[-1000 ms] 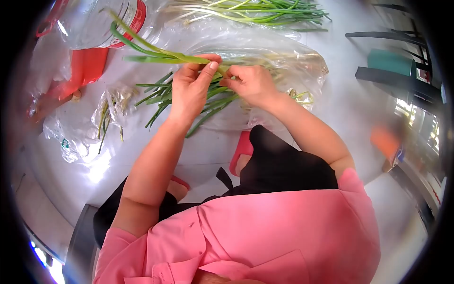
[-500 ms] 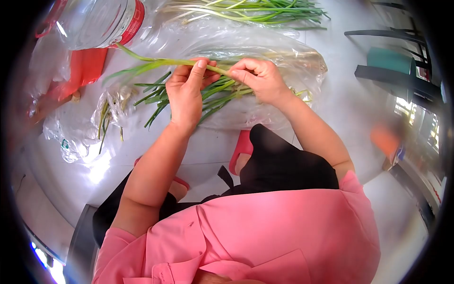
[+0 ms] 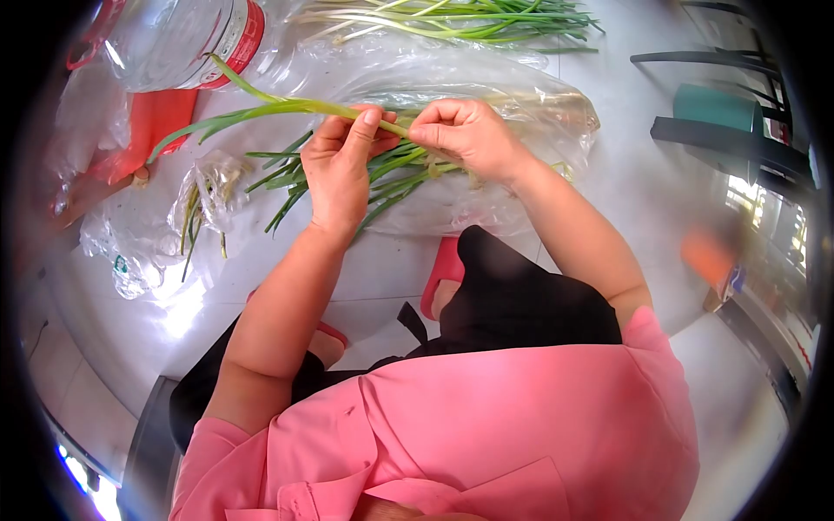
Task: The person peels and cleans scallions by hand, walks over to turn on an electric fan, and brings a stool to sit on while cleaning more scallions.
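Between my hands a single green onion (image 3: 295, 106) is stretched out, its forked green leaves pointing left and its pale stem running right. My left hand (image 3: 341, 161) is closed round the stem. With thumb and forefinger, my right hand (image 3: 465, 137) pinches the stem's root end, and its tip is hidden by the fingers. Below my hands lies a bunch of green onions (image 3: 395, 184) on a clear plastic bag (image 3: 512, 204). Farther off, a second bunch of green onions (image 3: 486, 22), with cleaner white stems, rests on the plastic.
A large clear jar (image 3: 165, 43) with a red band lies at the upper left, near a red bag (image 3: 161, 126). Another small plastic bag (image 3: 208, 195) has yellowish scraps on it. A dark-framed rack (image 3: 712, 135) stands at the right.
The green onion's leaves have swung up and farther left. My right hand has moved slightly left, closer to my left hand, which has barely moved.
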### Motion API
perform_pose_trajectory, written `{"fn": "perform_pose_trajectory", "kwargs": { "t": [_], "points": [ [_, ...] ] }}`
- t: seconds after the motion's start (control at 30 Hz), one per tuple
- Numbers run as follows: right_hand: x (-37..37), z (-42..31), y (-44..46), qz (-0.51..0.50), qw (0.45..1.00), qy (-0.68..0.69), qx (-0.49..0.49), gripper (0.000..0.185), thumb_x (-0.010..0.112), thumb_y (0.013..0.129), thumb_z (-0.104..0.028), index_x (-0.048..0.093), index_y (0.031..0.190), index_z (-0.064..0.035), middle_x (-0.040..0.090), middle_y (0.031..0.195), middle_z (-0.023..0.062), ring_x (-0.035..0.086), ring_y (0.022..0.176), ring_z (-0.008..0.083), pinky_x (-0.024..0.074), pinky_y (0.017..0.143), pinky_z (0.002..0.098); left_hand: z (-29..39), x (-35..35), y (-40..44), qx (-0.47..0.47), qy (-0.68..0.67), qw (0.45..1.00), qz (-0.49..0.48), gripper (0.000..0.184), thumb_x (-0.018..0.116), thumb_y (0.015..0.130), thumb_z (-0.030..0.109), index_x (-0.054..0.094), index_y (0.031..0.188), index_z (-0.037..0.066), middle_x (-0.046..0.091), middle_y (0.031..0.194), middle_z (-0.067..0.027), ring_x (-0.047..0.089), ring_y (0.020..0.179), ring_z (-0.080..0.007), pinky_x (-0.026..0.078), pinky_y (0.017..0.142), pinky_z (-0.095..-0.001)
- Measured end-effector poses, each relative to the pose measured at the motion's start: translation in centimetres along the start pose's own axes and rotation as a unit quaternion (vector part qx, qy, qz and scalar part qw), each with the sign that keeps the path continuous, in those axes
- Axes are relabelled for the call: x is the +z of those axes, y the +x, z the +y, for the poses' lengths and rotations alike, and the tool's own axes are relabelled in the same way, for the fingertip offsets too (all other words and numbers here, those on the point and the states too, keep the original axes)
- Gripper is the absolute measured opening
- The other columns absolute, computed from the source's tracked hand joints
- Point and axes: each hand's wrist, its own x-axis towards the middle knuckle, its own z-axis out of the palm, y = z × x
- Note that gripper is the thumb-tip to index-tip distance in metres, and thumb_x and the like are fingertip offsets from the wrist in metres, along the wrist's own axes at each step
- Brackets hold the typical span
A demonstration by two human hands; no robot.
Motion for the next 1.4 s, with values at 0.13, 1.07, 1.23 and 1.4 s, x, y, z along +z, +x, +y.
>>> {"fn": "perform_pose_trajectory", "kwargs": {
  "t": [0.13,1.07,1.23,1.4],
  "points": [
    [-0.3,0.4,0.3,0.005,0.999,0.04,0.005,0.013,0.057,0.085,-0.017,0.06,0.084,-0.0042,0.05,0.064,-0.006,0.041,0.057,0.0011,0.0319,0.05,0.0175,-0.2,0.2,-0.1,0.056,0.0,0.998,-0.009,0.015,0.056,0.086,0.012,0.06,0.091,-0.001,0.063,0.084,-0.0086,0.06,0.075,-0.0128,0.052,0.069,-0.0257],
    [-1.5,-1.4,-2.1,0.05,0.942,-0.318,-0.094,0.023,0.05,0.084,-0.017,0.056,0.102,-0.0041,0.06,0.081,0.0023,0.053,0.067,0.0116,0.0436,0.064,0.0262,1.8,-2.0,1.6,0.115,-0.016,0.993,-0.009,0.021,0.046,0.091,0.014,0.053,0.104,-0.002,0.06,0.087,-0.0098,0.059,0.079,-0.0176,0.053,0.072,-0.0306],
    [-1.0,-0.4,-0.1,-0.078,0.983,-0.153,-0.061,0.02,0.044,0.088,-0.015,0.058,0.096,-0.0033,0.056,0.078,-0.0018,0.046,0.067,0.0059,0.04,0.064,0.0213,2.1,-1.5,1.2,0.119,-0.032,0.992,-0.02,0.021,0.045,0.092,0.014,0.053,0.103,-0.002,0.06,0.086,-0.0096,0.059,0.079,-0.0172,0.052,0.072,-0.03],
    [-4.0,3.3,-1.7,0.005,0.937,-0.343,-0.071,0.018,0.044,0.086,-0.015,0.057,0.09,-0.0034,0.062,0.082,0.0092,0.056,0.073,0.0191,0.0439,0.068,0.0305,2.8,-3.7,3.4,0.189,0.0,0.978,0.087,0.02,0.043,0.092,0.013,0.052,0.101,-0.002,0.06,0.086,-0.0103,0.059,0.08,-0.0171,0.053,0.07,-0.0297]
  ]
}}
